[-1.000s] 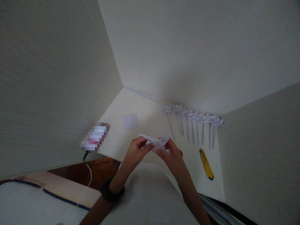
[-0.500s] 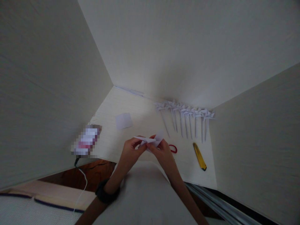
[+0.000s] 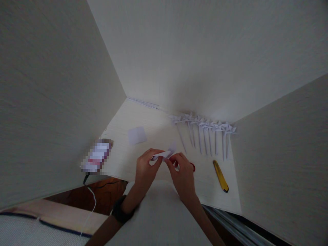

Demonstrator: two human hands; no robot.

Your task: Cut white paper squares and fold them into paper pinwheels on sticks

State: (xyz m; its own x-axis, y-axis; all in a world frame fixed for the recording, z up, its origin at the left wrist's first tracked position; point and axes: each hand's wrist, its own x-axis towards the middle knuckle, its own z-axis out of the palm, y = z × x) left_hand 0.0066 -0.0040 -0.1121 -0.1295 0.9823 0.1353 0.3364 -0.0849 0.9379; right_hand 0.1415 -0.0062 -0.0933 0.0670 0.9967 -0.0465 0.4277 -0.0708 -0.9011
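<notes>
Between my two hands is a folded piece of white paper (image 3: 164,154), held above the near part of the white tabletop (image 3: 120,143). My left hand (image 3: 147,167) pinches its left side between thumb and fingers. With thumb and bent fingers, my right hand (image 3: 182,172) grips its right side. Both thumbs meet near the middle of the paper, and the fingers hide part of its folds. Just right of my right hand shows a red loop handle (image 3: 192,166), the rest of it covered by the hand.
Several white paper pinwheels (image 3: 205,123) on thin sticks lie in a row at the back right. A yellow utility knife (image 3: 220,176) rests at the right. Left are a square paper sheet (image 3: 137,135) and a phone (image 3: 97,156) on a cable. Thin paper sticks (image 3: 143,103) lie along the back wall.
My right hand has turned and its fingers have curled in more. The paper has tilted and looks narrower, its right-hand flap less visible. The view has shifted slightly.
</notes>
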